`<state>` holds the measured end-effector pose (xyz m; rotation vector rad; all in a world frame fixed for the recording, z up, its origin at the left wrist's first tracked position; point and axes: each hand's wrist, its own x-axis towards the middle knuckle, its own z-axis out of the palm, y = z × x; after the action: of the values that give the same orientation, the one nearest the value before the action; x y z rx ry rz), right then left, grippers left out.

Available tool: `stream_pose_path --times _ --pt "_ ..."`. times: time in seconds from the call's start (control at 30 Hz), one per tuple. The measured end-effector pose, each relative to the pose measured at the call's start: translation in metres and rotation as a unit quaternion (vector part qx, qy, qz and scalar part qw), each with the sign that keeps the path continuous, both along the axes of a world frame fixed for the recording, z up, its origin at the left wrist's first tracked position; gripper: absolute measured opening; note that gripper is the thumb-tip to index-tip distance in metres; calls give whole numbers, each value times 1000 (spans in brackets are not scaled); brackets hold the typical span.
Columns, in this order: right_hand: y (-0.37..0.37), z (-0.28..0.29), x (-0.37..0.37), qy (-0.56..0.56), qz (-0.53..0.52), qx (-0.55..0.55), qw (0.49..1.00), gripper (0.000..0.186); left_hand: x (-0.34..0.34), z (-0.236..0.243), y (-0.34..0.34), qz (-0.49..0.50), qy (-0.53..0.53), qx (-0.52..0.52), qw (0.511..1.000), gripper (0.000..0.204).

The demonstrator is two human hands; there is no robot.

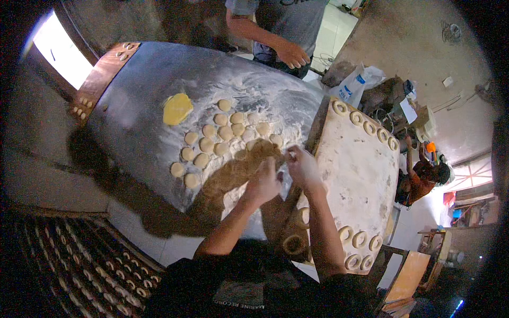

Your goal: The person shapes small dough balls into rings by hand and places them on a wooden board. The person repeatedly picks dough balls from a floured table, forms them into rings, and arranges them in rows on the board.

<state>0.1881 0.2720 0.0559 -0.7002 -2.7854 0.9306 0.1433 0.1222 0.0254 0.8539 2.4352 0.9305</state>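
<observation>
Floured, my left hand (264, 182) is raised over the near right part of a metal worktable (138, 90), its fingers curled closed. Close beside it, my right hand (304, 168) also has bent, closed fingers, with the fingertips turned toward the left hand. What they grip, if anything, is hidden by the fingers and shadow. Several round dough pieces (225, 132) lie in scattered flour just beyond and left of my hands. One dough ball (275, 140) is nearest to my fingertips. Farther left sits a flat yellow lump (177, 109), maybe dough or fat.
On the right, a floured board (356, 175) carries dough rings (359, 239) along its far and near ends. Across the table stands a person (289, 37); another person (421, 180) is farther right. A rack of dough rings (127, 270) fills the lower left. A white sack (355, 85) stands beyond the board.
</observation>
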Motion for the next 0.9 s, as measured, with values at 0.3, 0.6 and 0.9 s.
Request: stream_pose_path --times 0.3,0.6,0.9 --pt "-24 -4 -66 -22 81 -19 996 34 -82 -20 -54 -1 -28 47 999 53" --pt "-86 49 -25 72 -108 -426 895 48 -86 21 -71 -60 -283 250 924 31" --pt "-89 0 -13 216 -3 -574 790 53 -68 23 -61 -9 70 331 941 47"
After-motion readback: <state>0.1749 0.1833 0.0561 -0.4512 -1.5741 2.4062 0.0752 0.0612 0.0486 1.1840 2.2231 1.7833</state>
